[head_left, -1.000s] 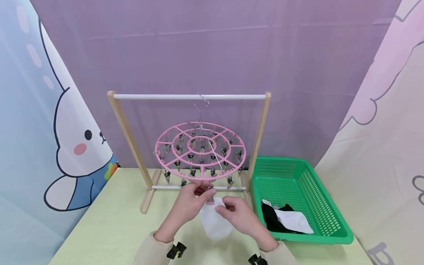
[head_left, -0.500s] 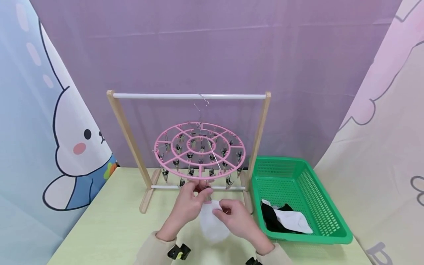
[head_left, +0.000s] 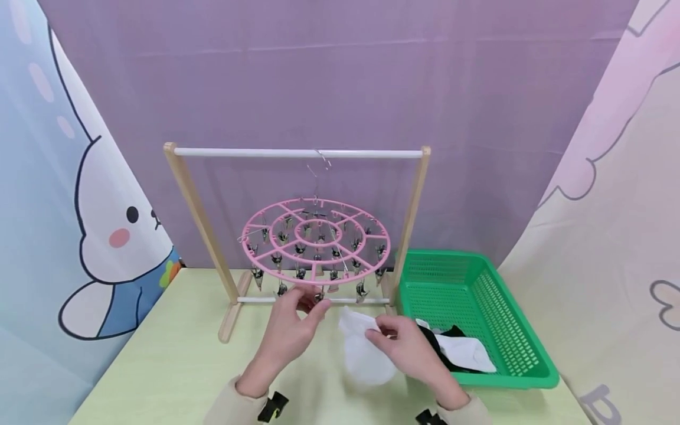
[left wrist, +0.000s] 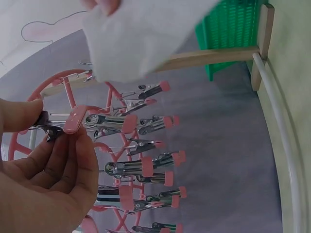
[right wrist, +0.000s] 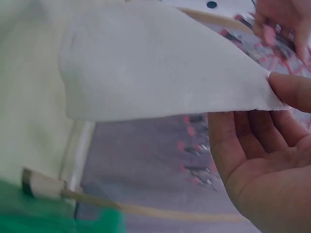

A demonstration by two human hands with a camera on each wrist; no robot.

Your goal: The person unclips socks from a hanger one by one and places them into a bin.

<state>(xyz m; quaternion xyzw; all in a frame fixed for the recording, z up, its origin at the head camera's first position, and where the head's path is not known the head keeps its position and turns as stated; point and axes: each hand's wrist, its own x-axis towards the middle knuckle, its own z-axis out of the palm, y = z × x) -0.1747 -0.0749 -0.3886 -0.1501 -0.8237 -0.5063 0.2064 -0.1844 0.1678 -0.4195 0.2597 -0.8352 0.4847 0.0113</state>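
Observation:
My left hand [head_left: 289, 330] pinches a metal clip [left wrist: 74, 119] with pink tips, at the near edge of a round pink hanger [head_left: 377, 236]. In the left wrist view, thumb and fingers squeeze the clip's handle end, and no cloth lies at its tips. To the right, my right hand [head_left: 411, 348] pinches a white sock [head_left: 366, 357] by its upper edge. In the right wrist view, the sock spreads out from the thumb and fingers, its far end wide and rounded. The sock is apart from the clip and hangs over the table.
The hanger hooks onto the white bar [head_left: 249, 153] of a wooden-legged rack, with several clips dangling below its rings. At right stands a green basket [head_left: 499, 381] holding black socks and a white sock [head_left: 467, 353]. A purple cloth [head_left: 340, 77] hangs behind.
The white sock has come away from the clip, moving right with my right hand. My left hand still pinches the clip and has shifted slightly left in view.

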